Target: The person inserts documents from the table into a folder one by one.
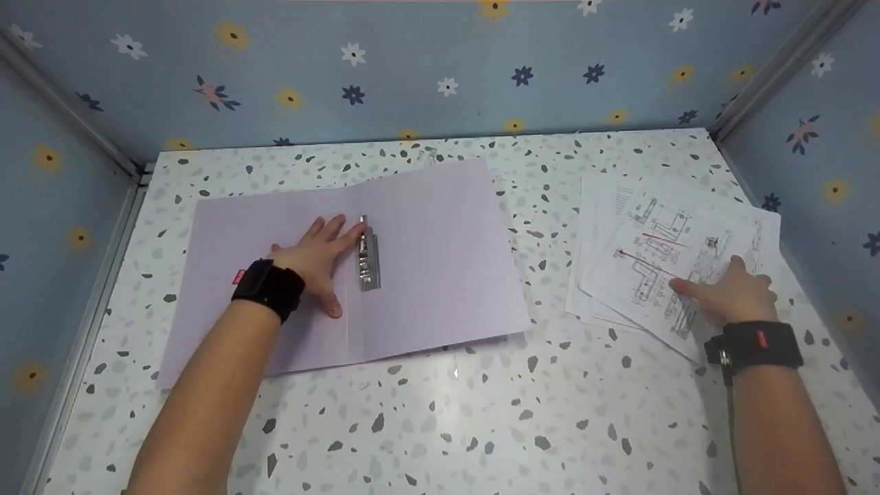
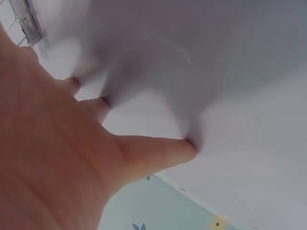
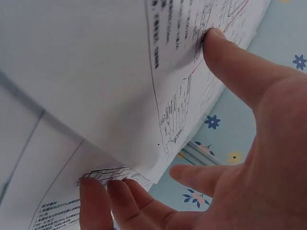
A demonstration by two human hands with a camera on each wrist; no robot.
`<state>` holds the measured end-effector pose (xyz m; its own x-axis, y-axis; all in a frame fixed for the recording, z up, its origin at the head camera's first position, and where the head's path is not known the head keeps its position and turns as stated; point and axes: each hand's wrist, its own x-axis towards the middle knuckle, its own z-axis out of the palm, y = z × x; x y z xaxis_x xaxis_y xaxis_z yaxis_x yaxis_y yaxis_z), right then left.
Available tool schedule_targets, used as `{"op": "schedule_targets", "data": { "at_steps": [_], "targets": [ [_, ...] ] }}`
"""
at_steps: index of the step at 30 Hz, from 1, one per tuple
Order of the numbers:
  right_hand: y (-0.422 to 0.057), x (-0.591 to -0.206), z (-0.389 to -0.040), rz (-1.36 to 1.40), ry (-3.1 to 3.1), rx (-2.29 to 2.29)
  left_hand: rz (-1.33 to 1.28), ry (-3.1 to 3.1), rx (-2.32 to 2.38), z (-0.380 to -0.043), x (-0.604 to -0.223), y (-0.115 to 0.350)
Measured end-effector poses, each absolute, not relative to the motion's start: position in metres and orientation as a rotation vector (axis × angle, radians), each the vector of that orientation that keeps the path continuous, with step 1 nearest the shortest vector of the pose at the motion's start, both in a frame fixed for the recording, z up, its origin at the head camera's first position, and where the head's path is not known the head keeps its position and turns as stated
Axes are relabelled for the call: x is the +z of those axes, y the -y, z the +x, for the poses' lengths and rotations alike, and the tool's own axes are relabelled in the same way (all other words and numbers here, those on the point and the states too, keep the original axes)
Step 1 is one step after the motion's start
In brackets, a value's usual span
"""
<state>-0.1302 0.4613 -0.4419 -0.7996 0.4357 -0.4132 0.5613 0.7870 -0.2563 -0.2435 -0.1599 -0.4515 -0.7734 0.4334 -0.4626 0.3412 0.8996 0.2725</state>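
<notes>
A lilac clip folder (image 1: 440,261) lies spread wide on the table, with a metal clip (image 1: 369,261) beside its spine. My left hand (image 1: 313,258) rests on the folder with fingers spread, one fingertip at the upper end of the clip. In the left wrist view several fingertips (image 2: 191,147) press against the folder's surface. At the right, my right hand (image 1: 739,295) is over a printed sheet (image 1: 646,247) with diagrams and red lines. Its thumb (image 3: 225,50) presses on that sheet, and other fingers touch a printed sheet (image 3: 57,211) underneath, well apart from the thumb.
More loose papers (image 1: 584,295) lie under the top sheet, fanned at different angles. The speckled table (image 1: 447,426) is bounded by flower-patterned panels (image 1: 426,62) at the back and both sides. Between folder and papers is a strip of bare tabletop.
</notes>
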Motion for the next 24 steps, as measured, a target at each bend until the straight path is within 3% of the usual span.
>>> {"op": "schedule_targets", "data": {
  "at_steps": [24],
  "targets": [
    [-0.479,-0.438,-0.129,0.901,-2.778,-0.891,0.471,-2.558,0.235,-0.239,-0.448,0.150]
  ]
}}
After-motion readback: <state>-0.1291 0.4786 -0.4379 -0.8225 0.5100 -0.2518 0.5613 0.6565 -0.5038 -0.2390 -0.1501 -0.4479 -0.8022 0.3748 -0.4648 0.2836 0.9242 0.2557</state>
